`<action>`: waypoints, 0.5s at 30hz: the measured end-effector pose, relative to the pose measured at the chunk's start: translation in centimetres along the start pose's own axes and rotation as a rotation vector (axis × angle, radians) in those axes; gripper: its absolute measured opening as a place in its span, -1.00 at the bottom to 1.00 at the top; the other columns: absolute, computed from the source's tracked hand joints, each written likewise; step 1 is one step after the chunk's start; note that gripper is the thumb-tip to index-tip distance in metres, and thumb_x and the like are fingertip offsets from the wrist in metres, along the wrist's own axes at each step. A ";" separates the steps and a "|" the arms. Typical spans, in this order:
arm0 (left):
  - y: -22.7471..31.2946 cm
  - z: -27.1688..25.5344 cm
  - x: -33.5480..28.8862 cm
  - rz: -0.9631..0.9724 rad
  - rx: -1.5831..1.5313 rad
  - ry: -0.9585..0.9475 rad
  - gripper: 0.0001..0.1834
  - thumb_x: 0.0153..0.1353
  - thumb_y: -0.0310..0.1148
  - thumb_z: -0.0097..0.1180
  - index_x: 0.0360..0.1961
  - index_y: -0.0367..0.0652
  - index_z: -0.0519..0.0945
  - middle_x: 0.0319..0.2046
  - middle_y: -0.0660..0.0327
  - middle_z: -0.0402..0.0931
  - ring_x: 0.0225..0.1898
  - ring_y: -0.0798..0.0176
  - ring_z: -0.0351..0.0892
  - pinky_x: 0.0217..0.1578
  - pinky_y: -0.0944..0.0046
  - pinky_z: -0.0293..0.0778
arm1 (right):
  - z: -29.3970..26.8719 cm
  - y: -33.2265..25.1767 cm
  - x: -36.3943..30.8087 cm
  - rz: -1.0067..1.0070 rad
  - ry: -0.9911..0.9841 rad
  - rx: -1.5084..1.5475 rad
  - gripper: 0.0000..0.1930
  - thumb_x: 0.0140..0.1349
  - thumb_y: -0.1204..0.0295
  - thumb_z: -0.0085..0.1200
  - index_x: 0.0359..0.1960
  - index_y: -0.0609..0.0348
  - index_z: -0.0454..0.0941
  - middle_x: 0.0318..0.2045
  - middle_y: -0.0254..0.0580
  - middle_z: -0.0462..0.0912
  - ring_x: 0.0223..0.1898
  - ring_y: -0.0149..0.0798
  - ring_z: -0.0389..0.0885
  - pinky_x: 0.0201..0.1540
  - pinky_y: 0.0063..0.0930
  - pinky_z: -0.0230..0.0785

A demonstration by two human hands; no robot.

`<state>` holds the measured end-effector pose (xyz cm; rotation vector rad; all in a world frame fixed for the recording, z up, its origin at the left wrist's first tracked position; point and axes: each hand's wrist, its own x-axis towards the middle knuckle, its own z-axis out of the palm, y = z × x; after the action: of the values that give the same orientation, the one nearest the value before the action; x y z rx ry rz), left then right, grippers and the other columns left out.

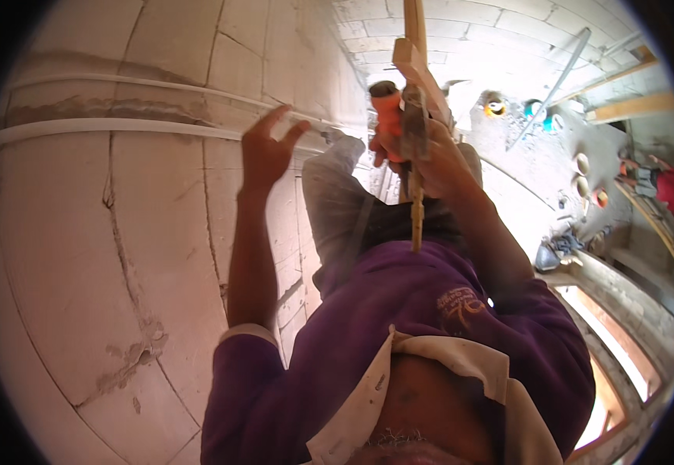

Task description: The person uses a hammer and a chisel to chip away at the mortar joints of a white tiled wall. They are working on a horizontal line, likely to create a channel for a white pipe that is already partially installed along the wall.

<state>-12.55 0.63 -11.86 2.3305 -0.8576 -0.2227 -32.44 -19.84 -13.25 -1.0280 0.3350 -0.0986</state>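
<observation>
My left hand [266, 155] is raised close to the block wall [159, 178], near two white pipes [120, 126] that run along it. Its thumb and fingers are apart, with nothing in them. In front of my body, my right hand [439, 159] is closed round an orange tool with a black end [387, 112]; its exact kind is unclear. A greyish metal part [414, 128] sits beside the orange body and partly covers my fingers. Below it, a thin yellowish stick [417, 225] points toward my purple shirt; whether it belongs to the tool I cannot tell.
Ahead, a wooden beam [422, 74] rises right by the tool. Several buckets, one of them yellow [495, 107], stand on the floor at the right, with a long grey bar [550, 89]. Farther right is a person in red [666, 186] near wooden planks [655, 225].
</observation>
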 end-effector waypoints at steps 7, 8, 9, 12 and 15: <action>4.5 6.9 -6.5 -0.079 -0.969 -0.087 -0.49 0.38 -0.37 0.26 0.27 -0.40 0.48 0.03 0.02 0.65 0.09 0.17 0.63 0.15 0.20 0.55 | 1.2 2.1 1.8 0.065 0.022 0.017 -0.73 0.41 0.31 0.17 -0.05 0.28 0.60 -0.26 -0.20 0.69 -0.39 -0.40 0.65 -0.37 -0.51 0.51; 4.9 7.3 -6.9 -0.069 -1.151 -0.087 -0.51 0.41 -0.40 0.23 0.27 -0.42 0.47 0.00 0.04 0.65 0.08 0.16 0.63 0.16 0.19 0.54 | 1.7 1.8 1.7 0.107 0.057 -0.004 -0.73 0.37 0.32 0.15 -0.07 0.29 0.60 -0.29 -0.18 0.69 -0.39 -0.37 0.65 -0.37 -0.49 0.50; 5.1 7.7 -7.1 -0.135 -1.247 -0.053 -0.56 0.45 -0.40 0.16 0.26 -0.41 0.47 -0.05 0.10 0.66 0.01 0.22 0.63 0.08 0.24 0.56 | 2.3 1.6 1.5 0.150 0.088 -0.024 -0.73 0.33 0.34 0.14 -0.09 0.31 0.61 -0.31 -0.17 0.68 -0.39 -0.34 0.65 -0.36 -0.47 0.50; 4.4 7.0 -7.3 -0.211 -1.342 -0.189 -0.59 0.48 -0.37 0.11 0.25 -0.39 0.48 -0.09 0.15 0.65 -0.09 0.31 0.61 -0.07 0.31 0.53 | 2.9 1.7 1.1 0.236 0.066 -0.077 -0.72 0.29 0.33 0.15 -0.12 0.32 0.61 -0.34 -0.19 0.67 -0.37 -0.33 0.65 -0.33 -0.45 0.51; 4.7 5.9 -6.8 -0.295 -1.182 -0.070 -0.69 0.44 -0.39 0.16 0.11 -0.35 0.60 -0.20 0.23 0.66 -0.24 0.41 0.59 -0.27 0.40 0.47 | 3.7 1.8 1.5 0.232 -0.012 -0.064 -0.71 0.30 0.30 0.17 -0.12 0.32 0.62 -0.34 -0.21 0.66 -0.33 -0.34 0.65 -0.28 -0.44 0.53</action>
<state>-22.38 -0.80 -13.99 1.3028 -0.2373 -0.7130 -29.99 -16.19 -13.33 -1.0458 0.4461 0.1283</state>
